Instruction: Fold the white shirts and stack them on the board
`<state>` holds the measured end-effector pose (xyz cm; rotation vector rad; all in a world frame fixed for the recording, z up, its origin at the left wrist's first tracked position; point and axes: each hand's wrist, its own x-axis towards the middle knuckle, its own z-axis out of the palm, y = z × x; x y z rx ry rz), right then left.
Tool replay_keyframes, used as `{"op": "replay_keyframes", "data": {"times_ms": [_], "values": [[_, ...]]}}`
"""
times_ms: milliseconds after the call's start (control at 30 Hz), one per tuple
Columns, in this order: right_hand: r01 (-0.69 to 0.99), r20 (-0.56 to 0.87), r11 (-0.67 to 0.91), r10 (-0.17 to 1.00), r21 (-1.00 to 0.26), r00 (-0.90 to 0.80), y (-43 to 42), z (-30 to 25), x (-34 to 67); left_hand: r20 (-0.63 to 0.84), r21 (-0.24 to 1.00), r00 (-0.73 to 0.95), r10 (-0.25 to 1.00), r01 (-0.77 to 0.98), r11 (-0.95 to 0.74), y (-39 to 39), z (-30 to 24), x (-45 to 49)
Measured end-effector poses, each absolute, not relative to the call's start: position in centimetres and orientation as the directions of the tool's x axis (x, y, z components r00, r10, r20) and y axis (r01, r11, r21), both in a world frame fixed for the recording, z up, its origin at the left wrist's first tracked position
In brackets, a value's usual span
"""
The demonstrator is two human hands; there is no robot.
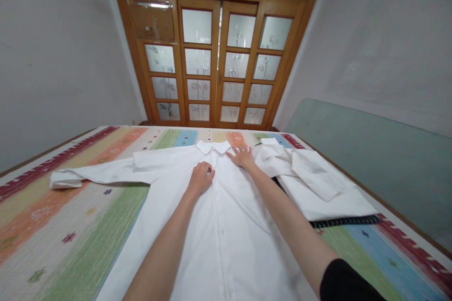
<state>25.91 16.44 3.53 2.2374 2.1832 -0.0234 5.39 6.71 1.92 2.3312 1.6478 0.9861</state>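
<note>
A white long-sleeved shirt [197, 207] lies front side up, with its collar [213, 146] at the far end and its button placket running down the middle. Its left-hand sleeve [113, 170] stretches out sideways, and the other sleeve [314, 174] is bent and rumpled. On the chest, just left of the placket, my left hand [201, 177] rests with curled fingers; whether cloth is pinched in them is hidden. My right hand [242, 156] lies with fingers spread on the shoulder cloth, right of the collar.
A striped, multicoloured cloth [67, 216] covers the table under the shirt. Folded white fabric [318, 202] with a dark patterned edge [346, 220] lies partly under the right-hand sleeve. Wooden glass-paned doors [217, 56] stand beyond the table, and a pale green panel [370, 164] runs along the right.
</note>
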Motion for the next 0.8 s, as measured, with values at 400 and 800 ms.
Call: {"op": "replay_keyframes", "data": {"times_ms": [400,800], "values": [[0.998,0.139,-0.064,0.988,0.0,0.063,15.8,2.7,25.8,0.418,0.451,0.197,0.887,0.803,-0.391,6.9,1.9,5.4],[0.95,0.208,0.31,0.928,0.026,-0.308,13.6,3.7,25.9,0.425,0.443,0.206,0.881,0.802,-0.401,6.8,2.1,5.2]]}}
